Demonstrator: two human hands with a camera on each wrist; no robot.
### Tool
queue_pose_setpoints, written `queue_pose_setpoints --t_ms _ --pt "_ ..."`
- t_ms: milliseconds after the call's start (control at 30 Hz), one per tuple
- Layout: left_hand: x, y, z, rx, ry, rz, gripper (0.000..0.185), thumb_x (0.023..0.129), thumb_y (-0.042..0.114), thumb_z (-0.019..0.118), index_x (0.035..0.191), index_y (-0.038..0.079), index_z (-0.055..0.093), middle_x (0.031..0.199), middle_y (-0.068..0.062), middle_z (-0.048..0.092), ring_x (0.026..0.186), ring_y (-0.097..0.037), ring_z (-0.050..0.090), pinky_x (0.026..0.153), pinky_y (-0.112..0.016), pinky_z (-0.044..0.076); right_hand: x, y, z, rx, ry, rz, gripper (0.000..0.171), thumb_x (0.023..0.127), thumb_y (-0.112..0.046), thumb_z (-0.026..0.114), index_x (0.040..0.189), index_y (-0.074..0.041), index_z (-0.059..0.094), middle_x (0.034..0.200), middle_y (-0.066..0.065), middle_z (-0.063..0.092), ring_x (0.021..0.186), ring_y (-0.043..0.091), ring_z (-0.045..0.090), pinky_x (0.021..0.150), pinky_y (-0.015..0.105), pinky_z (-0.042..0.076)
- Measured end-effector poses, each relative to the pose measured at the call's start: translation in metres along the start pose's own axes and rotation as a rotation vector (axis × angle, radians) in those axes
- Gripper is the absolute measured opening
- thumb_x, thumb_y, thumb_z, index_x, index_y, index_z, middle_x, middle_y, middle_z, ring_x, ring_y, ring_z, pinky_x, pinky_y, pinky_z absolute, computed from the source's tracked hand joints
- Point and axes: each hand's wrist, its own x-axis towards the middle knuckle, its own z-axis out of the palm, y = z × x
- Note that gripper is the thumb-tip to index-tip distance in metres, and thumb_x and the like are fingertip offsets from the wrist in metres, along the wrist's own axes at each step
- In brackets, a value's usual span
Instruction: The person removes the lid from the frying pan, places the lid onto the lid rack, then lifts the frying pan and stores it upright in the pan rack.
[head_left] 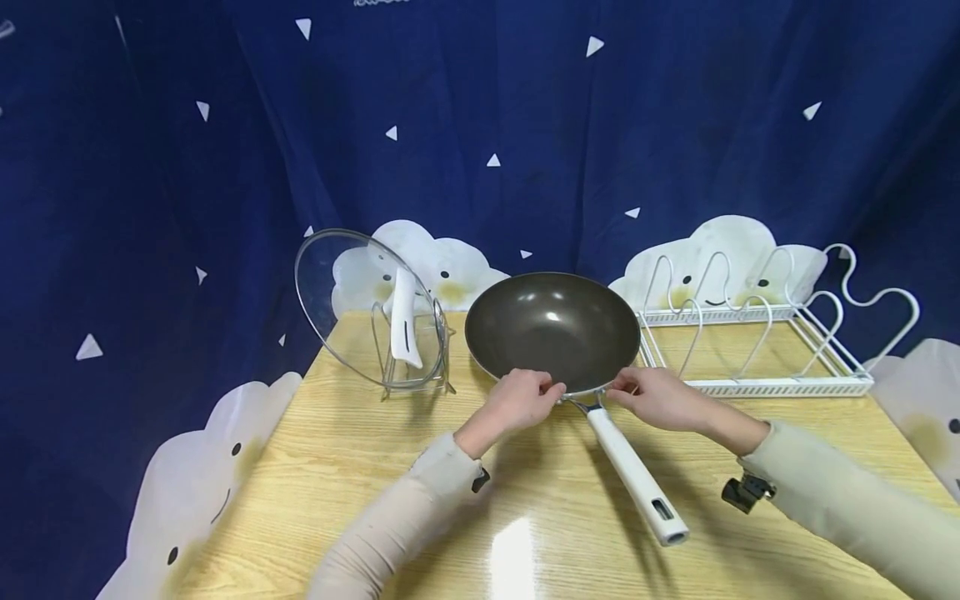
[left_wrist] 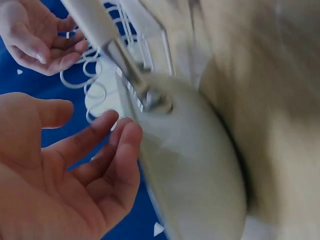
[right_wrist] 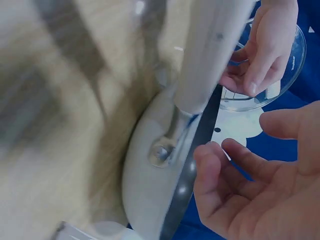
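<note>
Backed by a dark blue curtain (head_left: 525,108) with white triangles and cloud faces; fronted by a pale wooden table (head_left: 360,467). Stood near the table's middle: a dark nonstick wok (head_left: 552,329), its white handle (head_left: 633,475) pointing toward the person. Placed one to each side of the handle joint: left hand (head_left: 521,400) and right hand (head_left: 660,398), both at the near rim of the wok. Seen from the left wrist, left hand (left_wrist: 65,180) with fingers loosely spread and relaxed, fingertips just beside the wok's pale underside (left_wrist: 195,170), gripping nothing. Seen from the right wrist, right hand (right_wrist: 255,185) likewise slack and spread beside the rim, holding nothing. Could not tell from any view whether fingertips actually touched the metal. Badly blurred in both wrist views: the table and the wok's underside; only the rivet at the handle joint (right_wrist: 161,151) fairly sharp. Left of the wok, propped on edge in a small wire stand (head_left: 438,371): a glass lid (head_left: 360,308) with a white handle. Right of the wok: a white wire rack (head_left: 757,333), its far loops partly lost against the white clouds. Both sleeves cut off by the lower edge of the head view.
</note>
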Motion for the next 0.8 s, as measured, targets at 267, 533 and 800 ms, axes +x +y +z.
queue_pose_setpoints --t_ms 267,533,800 --pt "-0.005 0.01 0.03 -0.278 -0.108 -0.029 0.049 0.099 0.044 0.04 0.059 0.017 0.046 0.047 0.006 0.036 0.041 -0.007 0.028 0.041 -0.021 0.025 -0.032 0.005 0.011 0.222 -0.119 0.108 0.028 0.098 -0.031 0.051 0.094 -0.005 0.06 0.075 0.004 0.056 0.066 0.018 0.053 0.054 0.032 0.047" --pt "-0.007 0.021 0.051 -0.339 -0.153 -0.15 0.059 0.096 0.055 0.036 0.087 0.01 0.073 0.072 0.002 0.064 0.06 -0.011 0.052 0.056 -0.027 0.043 -0.059 0.007 0.022 0.505 -0.241 0.195 0.036 0.101 -0.033 0.044 0.1 0.0 0.057 0.088 0.01 0.057 0.078 0.024 0.058 0.057 0.039 0.055" --pt "-0.002 0.034 0.07 -0.627 -0.188 -0.299 0.053 0.094 0.053 0.045 0.086 0.007 0.071 0.079 -0.003 0.068 0.079 -0.023 0.067 0.067 -0.035 0.053 -0.078 0.008 0.032 0.755 -0.384 0.19 0.039 0.103 -0.032 0.038 0.106 0.004 0.052 0.083 0.012 0.061 0.076 0.027 0.062 0.058 0.043 0.055"
